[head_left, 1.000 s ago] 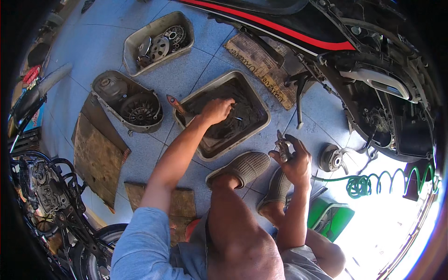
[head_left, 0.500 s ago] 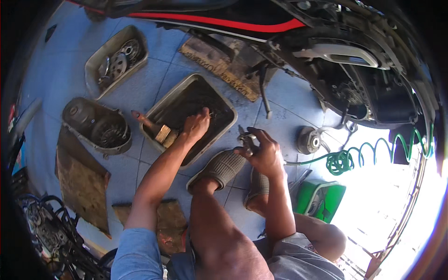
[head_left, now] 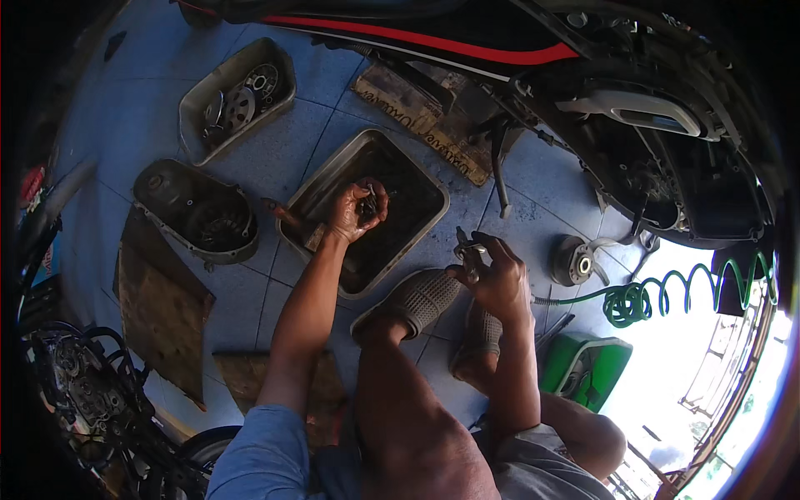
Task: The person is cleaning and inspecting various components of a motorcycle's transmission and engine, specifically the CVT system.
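Note:
My left hand (head_left: 357, 212) is turned up above a metal tray (head_left: 439, 179), its fingers curled round small dark metal parts (head_left: 367, 202) too small to name. Its skin looks wet. Dark liquid covers the bottom of the tray, and a brush (head_left: 287, 214) with a wooden handle leans over the left rim. To the right of the tray, my right hand (head_left: 502, 279) is wrapped round a metal air blow gun (head_left: 469, 254), its nozzle pointing up and away. A green coiled hose (head_left: 629, 302) runs to the gun from the right.
A motorcycle (head_left: 417, 37) with a red stripe stands along the far side. To the left lie a second tray (head_left: 193, 125) of metal parts and an engine cover (head_left: 196, 212). A wooden board (head_left: 162, 308), a round hub (head_left: 572, 260) and a green container (head_left: 612, 367) are on the tiled floor.
My left hand has come up from the tray's bottom, turned over, and now shows small parts in its fingers. My right hand still holds the air blow gun. The whole view has shifted slightly.

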Demonstrator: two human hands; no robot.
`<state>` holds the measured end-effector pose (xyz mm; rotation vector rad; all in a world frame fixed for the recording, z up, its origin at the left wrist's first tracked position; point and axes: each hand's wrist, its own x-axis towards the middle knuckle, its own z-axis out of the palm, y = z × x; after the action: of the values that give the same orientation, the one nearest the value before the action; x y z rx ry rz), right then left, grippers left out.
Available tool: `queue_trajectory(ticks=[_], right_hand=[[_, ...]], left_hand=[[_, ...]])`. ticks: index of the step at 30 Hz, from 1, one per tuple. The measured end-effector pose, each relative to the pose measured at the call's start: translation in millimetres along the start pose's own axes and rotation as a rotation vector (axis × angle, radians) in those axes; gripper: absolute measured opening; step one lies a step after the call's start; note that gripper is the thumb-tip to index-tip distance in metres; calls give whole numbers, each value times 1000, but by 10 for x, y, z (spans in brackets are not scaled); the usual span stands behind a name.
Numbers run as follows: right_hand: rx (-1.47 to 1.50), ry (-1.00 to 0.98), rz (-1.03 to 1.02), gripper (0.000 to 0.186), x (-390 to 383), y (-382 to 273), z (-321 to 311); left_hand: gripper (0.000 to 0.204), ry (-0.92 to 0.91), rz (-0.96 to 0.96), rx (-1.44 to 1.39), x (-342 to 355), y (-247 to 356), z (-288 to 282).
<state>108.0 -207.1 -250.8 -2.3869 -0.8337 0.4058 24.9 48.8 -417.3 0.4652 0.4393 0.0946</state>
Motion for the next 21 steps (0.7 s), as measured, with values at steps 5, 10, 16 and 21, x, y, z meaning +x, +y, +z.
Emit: queue_trajectory(ticks=[5,10,16,21], right_hand=[[28,-3,31,65,-1,-17,-26],[-13,-12,80,65,-5,-91,-75],[23,1,27,59,8,-212,-71],[4,-2,38,63,-30,112,-106]], left_hand=[[31,103,130,676,181,45,-45],[26,156,392,2172,208,-294,10],[26,225,481,2036,389,-242,-373],[21,-23,-98,85,169,38,-150]])
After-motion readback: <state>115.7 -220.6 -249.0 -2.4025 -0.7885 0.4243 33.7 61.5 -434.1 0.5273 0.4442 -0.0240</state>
